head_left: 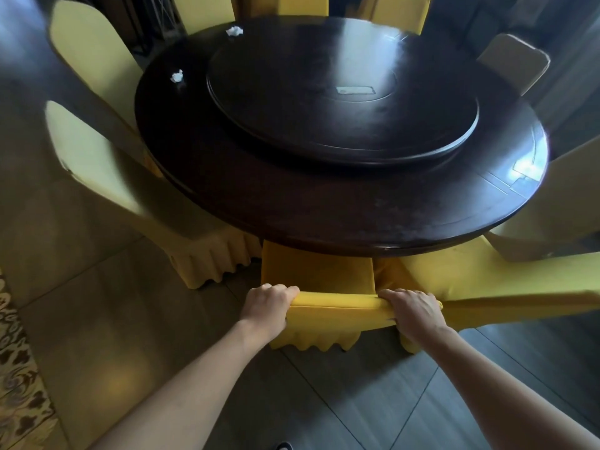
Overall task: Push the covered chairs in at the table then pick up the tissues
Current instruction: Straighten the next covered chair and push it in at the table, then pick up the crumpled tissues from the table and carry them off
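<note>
At the near edge of the surface [357, 222], the chair [337, 308] stands with its seat partly under the rim and its back top rail toward the person. Both hands are closed over that rail: the left hand [268, 306] wraps the left end, the right hand [412, 311] wraps the right end, fingers curled over the yellow cover. The rail's long axis runs left to right, roughly parallel to the near edge; the seat faces away from the person, toward the centre of the surface. Judged risks: the loose cover may slide on the frame under the grip, so the push moves cloth rather than chair; uneven force from the two hands would yaw the chair and drive its right side into the neighbour chair [487, 280], which lies just beside it and appears to touch or overlap its skirt; the pleated skirt [315, 342] hanging to the floor could catch under a leg; a hard push could strike the seat back against the rim. Two tissues remain for the later step: tissue one [177, 76] lies near the left edge, and tissue two [234, 30] lies near the far-left edge, both outside the turntable [341, 92] and well apart from the hands. Both are crumpled with no clear long axis. Reaching them from this position would mean leaning across the surface or walking round the left chairs [97, 151].
</note>
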